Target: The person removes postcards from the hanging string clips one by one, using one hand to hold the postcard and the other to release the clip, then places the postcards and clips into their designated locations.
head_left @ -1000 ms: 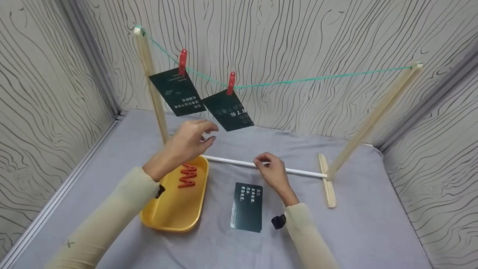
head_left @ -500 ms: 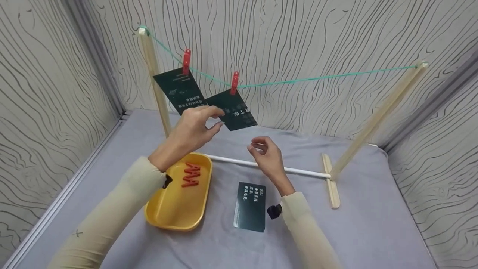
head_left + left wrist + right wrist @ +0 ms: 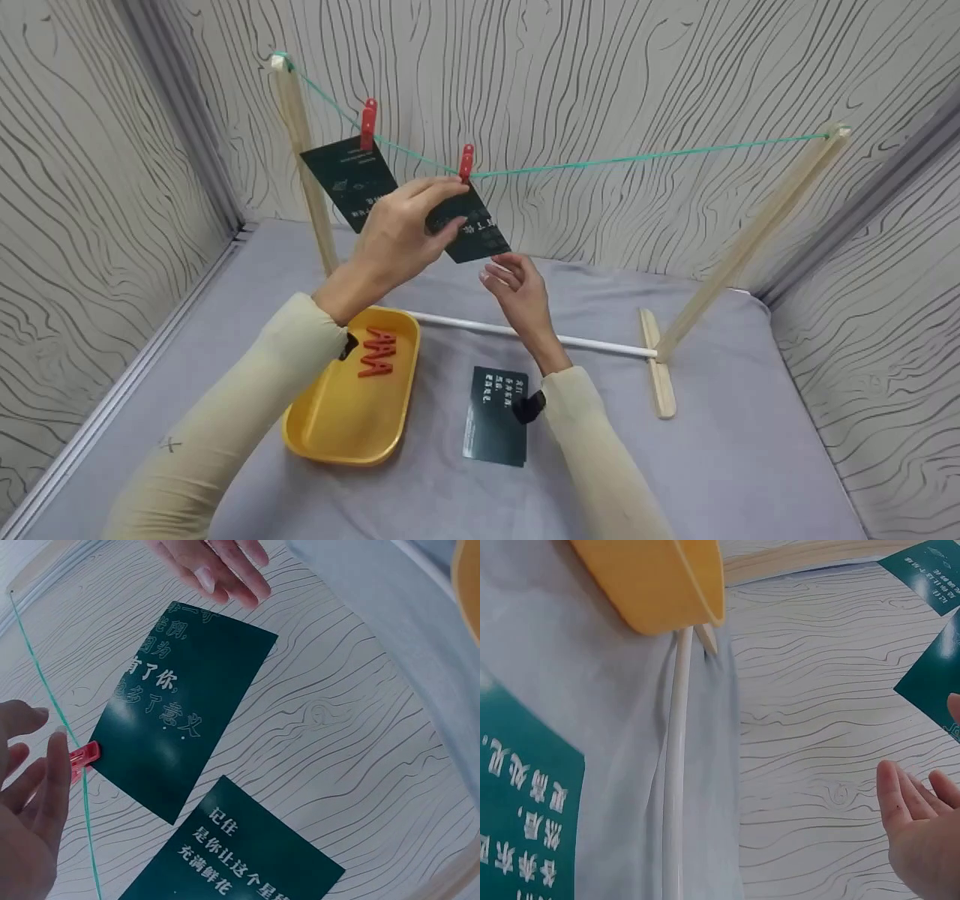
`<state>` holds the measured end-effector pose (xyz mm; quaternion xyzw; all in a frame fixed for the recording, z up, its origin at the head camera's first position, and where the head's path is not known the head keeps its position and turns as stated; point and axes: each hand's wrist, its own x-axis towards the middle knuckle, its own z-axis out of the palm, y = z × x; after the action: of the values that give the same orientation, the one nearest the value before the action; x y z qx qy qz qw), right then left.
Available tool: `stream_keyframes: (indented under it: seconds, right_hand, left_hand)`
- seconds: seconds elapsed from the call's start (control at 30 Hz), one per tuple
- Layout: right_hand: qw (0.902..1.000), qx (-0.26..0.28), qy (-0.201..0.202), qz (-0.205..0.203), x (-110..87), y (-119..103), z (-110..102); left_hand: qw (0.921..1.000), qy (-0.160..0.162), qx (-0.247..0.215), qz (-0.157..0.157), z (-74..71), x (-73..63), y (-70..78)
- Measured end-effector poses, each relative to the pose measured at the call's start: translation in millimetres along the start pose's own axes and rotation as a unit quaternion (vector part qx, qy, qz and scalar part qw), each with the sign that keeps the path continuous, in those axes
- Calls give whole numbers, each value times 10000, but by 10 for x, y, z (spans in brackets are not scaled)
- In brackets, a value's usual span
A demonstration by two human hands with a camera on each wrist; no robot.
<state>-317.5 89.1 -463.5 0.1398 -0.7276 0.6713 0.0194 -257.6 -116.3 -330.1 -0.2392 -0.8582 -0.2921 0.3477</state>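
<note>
Card [image 3: 480, 234] hangs from a green cord [image 3: 600, 162] by a red clip [image 3: 466, 160].

The left hand [image 3: 409, 225] is at the clip, thumb and forefinger parted; whether a fingertip touches it cannot be told. The right hand [image 3: 523, 292] lies just below the card's lower corner, its fingers loosely bent and clear of it. A second card [image 3: 343, 176] hangs beside the first.

Behind the left hand [image 3: 401, 232] we lose parts of the left card [image 3: 341, 176] and right card [image 3: 480, 234]; the right wrist view's top edge crops the tub [image 3: 649, 585], and the stack's [image 3: 491, 433] smallest print [image 3: 470, 437] escapes us.
</note>
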Motion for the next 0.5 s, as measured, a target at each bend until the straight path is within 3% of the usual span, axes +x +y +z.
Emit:
stream_keyframes:
  seconds: [0.33,0.5]
  right_hand:
    - [9955,897,-56,316,53,-31,160]
    - [9943,1028,-7,298,53,-42,220]
  left_hand:
    - [9988,444,-185,75,10,158,-34]
    - [9988,459,-190,-27,15,238,-58]
